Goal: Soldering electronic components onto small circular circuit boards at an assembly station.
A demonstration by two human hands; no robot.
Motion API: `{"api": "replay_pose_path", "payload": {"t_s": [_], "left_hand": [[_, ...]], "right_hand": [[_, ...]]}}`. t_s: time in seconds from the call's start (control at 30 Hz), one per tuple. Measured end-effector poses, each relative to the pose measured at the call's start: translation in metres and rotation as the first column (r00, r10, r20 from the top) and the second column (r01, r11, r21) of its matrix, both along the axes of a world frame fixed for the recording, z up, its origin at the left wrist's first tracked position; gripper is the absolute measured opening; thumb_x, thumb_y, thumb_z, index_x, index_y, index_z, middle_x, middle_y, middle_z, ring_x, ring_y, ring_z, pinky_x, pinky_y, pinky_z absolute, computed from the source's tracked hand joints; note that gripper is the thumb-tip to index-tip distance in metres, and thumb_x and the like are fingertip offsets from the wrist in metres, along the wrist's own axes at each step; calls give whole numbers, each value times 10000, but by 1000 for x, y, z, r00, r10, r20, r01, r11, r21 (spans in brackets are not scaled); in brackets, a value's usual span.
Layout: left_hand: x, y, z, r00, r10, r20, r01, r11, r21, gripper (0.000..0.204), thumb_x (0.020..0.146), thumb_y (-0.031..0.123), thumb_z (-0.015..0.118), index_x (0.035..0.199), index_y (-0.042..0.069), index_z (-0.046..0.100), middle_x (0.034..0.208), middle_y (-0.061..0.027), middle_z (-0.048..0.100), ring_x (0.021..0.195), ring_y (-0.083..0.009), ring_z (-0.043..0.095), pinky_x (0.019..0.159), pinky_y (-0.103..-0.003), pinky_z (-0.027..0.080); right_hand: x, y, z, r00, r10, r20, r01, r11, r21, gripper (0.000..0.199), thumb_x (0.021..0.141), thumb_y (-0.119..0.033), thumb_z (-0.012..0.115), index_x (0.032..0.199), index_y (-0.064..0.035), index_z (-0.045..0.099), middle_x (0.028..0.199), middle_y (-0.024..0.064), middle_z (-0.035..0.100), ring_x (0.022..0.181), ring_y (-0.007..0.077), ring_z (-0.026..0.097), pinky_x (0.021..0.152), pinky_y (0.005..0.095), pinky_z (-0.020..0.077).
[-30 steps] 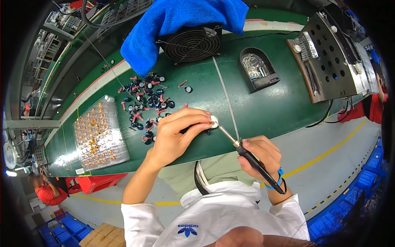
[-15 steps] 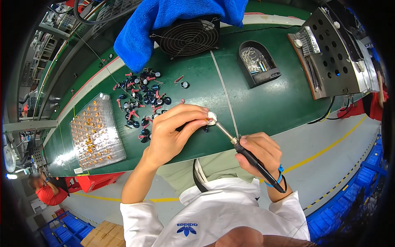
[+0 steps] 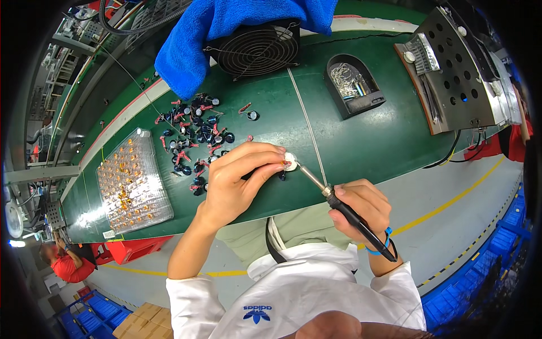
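Note:
Between the thumb and fingertips of my left hand [image 3: 234, 178] is a small round white part [image 3: 291, 163] with reddish and copper-coloured bits. The left fingers are pinched closed on its left side. My right hand [image 3: 364, 209] is wrapped round the black handle of a soldering iron [image 3: 351, 219]. The iron's metal shaft slants up and left, its tip close to the right edge of the white part; whether they touch I cannot tell. Just below the part, a small dark component [image 3: 282, 176] shows on the green bench [image 3: 372, 152].
Left of my hands lies a pile of dark round components with red leads [image 3: 197, 133]. Farther left is a clear tray [image 3: 135, 183] of copper-coloured pieces. A black fan [image 3: 257, 51] under a blue towel [image 3: 186, 56], a black bin [image 3: 355, 87] and a perforated metal box [image 3: 451, 70] stand beyond.
My right hand and the soldering iron have shifted slightly right and down, drawing the tip back toward the white part's edge. My left hand stays almost still, holding the part.

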State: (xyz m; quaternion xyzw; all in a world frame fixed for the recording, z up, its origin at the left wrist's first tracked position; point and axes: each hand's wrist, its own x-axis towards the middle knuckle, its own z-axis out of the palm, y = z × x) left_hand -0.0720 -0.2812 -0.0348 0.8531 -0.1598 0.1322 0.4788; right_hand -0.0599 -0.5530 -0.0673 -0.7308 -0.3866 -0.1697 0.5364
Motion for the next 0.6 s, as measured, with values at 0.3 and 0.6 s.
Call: {"api": "replay_pose_path", "payload": {"t_s": [0.3, 0.6], "left_hand": [[3, -5, -1, 997, 21, 69, -21, 1000, 4, 159, 858, -33, 790, 1014, -26, 758, 1038, -133, 762, 896, -259, 745, 779, -337, 598], [5, -6, -8, 928, 10, 373, -109, 964, 244, 222, 777, -45, 832, 979, -22, 743, 1022, -130, 752, 944, -294, 753, 781, -365, 621]], "right_hand": [[0, -1, -3, 1000, 5, 20, -4, 1000, -18, 448, 654, -53, 899, 1064, 38, 741, 842, 154, 722, 753, 322, 734, 642, 362, 603], [1, -1, -4, 1000, 4, 20, -4, 1000, -6, 459, 654, -57, 896, 1074, 39, 737, 842, 159, 721, 746, 322, 728, 635, 360, 596]]}}
